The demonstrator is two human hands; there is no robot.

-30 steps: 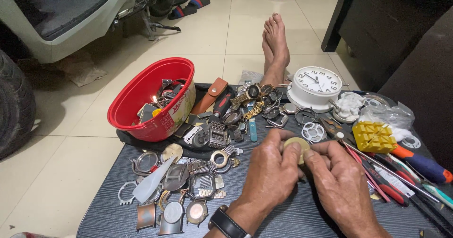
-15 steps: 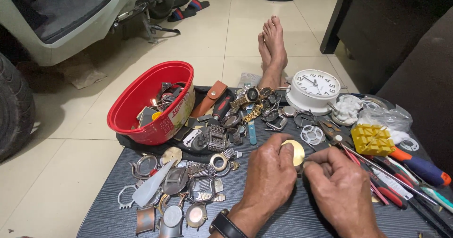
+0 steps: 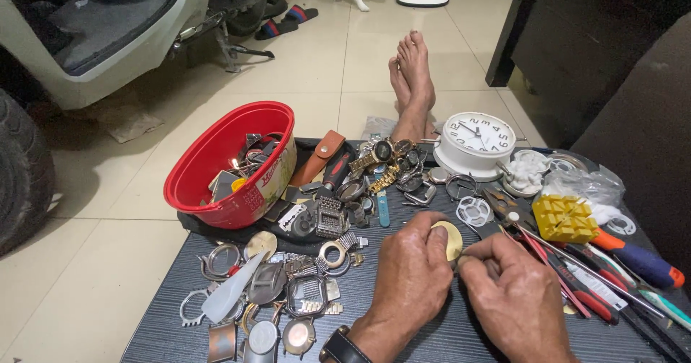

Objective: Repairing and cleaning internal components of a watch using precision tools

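Home watch-repair spot, watch parts (image 3: 302,291), tools (image 3: 633,259), tiled floor (image 3: 324,75)

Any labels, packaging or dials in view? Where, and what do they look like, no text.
Label: on the red oval tub's front wall, left of the bench; pale, with red and green print.
Clock dial: round white desk clock, back centre-right; white face, dark hands.
Plastic bag: clear, crumpled, behind the yellow block, right.

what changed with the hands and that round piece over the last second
The pale round disc was tucked between both hands; the left hand has since turned it up so its face shows, and the right hand now pinches beside its edge. The red bowl, white clock and scattered watch parts stayed put.
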